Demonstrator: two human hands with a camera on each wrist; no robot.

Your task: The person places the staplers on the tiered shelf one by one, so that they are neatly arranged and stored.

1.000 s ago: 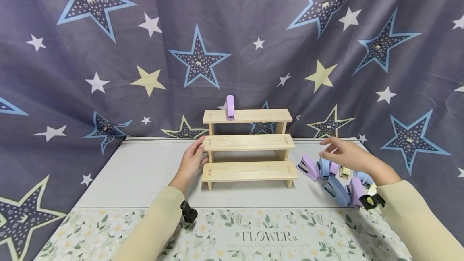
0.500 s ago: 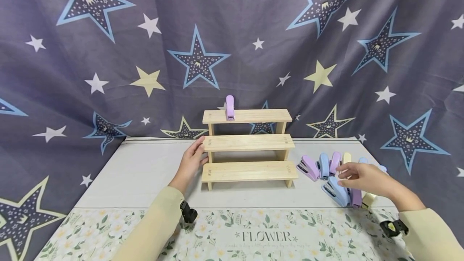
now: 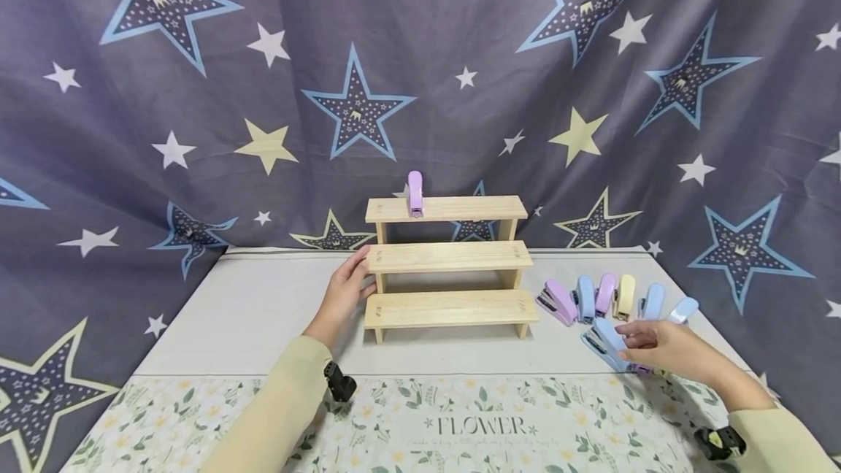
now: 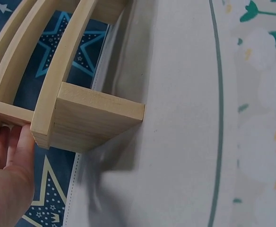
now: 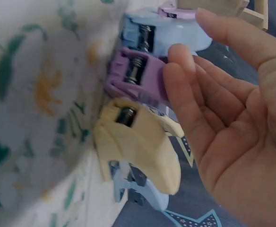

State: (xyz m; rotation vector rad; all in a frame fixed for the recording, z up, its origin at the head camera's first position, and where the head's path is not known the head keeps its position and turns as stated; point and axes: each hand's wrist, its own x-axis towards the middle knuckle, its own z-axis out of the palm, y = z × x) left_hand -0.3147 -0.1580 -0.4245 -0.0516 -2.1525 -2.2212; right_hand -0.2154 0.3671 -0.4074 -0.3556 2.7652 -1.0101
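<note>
A three-step wooden display shelf (image 3: 450, 258) stands on the table, and a purple stapler (image 3: 415, 194) sits upright on its top step. My left hand (image 3: 342, 294) holds the shelf's left end at the middle step; in the left wrist view its fingers (image 4: 22, 149) reach in by the board's end. To the right, my right hand (image 3: 677, 349) is over a light blue stapler (image 3: 607, 341) in the front row, its thumb and fingers spread. In the right wrist view the fingertips are close to that blue stapler and a purple stapler (image 5: 138, 78); contact is unclear.
Behind the right hand stands a row of staplers: purple (image 3: 558, 301), blue (image 3: 585, 298), purple (image 3: 605, 294), yellow (image 3: 625, 296) and more blue (image 3: 653, 303). A yellow stapler (image 5: 138, 142) shows in the right wrist view. A floral mat (image 3: 486, 425) covers the table's front; a star-patterned curtain (image 3: 460, 130) hangs behind.
My right hand has moved down and toward me, from above the back row of staplers to the front blue one. The left hand stays on the shelf.
</note>
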